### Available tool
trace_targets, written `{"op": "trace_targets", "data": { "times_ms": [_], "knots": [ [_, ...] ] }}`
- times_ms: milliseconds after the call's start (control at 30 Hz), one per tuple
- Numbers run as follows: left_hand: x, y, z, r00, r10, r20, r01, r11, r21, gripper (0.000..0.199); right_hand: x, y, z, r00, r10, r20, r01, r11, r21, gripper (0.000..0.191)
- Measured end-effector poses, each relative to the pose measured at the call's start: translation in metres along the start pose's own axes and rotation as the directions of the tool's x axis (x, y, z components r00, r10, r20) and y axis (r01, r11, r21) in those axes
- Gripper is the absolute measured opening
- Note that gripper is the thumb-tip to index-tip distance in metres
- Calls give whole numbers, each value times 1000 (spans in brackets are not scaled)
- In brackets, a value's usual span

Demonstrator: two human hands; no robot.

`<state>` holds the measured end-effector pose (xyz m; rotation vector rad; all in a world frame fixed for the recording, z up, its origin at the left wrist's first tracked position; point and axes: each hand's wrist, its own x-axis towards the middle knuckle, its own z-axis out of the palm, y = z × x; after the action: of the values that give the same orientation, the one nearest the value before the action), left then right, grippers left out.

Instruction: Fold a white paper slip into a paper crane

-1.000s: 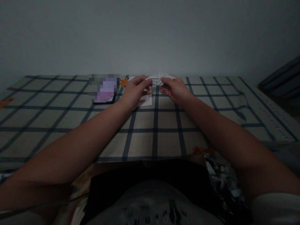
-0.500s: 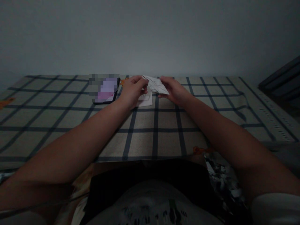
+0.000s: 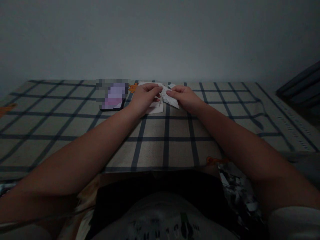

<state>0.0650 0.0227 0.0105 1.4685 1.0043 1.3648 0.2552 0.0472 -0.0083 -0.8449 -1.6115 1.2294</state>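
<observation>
Between my two hands is a small creased sheet of white paper (image 3: 170,98), held above the table with its lower corner pointing down to the right. My left hand (image 3: 147,96) pinches its left edge between thumb and fingers. On the right edge, my right hand (image 3: 184,97) is closed with the thumb on top. A flat white sheet with a smaller paper on it (image 3: 157,108) lies on the cloth beneath my left hand, which partly hides it.
A phone (image 3: 115,96) with a lit, partly blurred screen lies left of my left hand. The checked tablecloth (image 3: 152,150) covers the table, which meets a grey wall (image 3: 160,40). A dark slatted object (image 3: 302,88) stands at the far right.
The creased paper has turned and tilted downward between my hands. My right thumb has come over onto its top face. More of the flat sheet's far edge shows now.
</observation>
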Motion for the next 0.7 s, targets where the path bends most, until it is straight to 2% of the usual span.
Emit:
{"op": "trace_targets", "data": {
  "times_ms": [300, 467, 567, 700],
  "knots": [
    [1, -1, 0, 999, 43, -24, -41, 996, 75, 14, -3, -4, 0, 999, 29, 20, -28, 997, -72, 33],
    [2, -4, -1, 998, 59, -34, -55, 991, 120, 15, -4, -8, -1, 996, 62, 57, -59, 996, -61, 28],
    [3, -5, 0, 999, 34, -42, -30, 995, 90, 17, -6, -13, 0, 991, 96, 90, -91, 994, -59, 27],
    [2, -4, 1, 998, -42, -42, 42, 999, -2, 18, -10, -21, 4, 993, 96, 71, -88, 990, -111, 27]
  ]
}}
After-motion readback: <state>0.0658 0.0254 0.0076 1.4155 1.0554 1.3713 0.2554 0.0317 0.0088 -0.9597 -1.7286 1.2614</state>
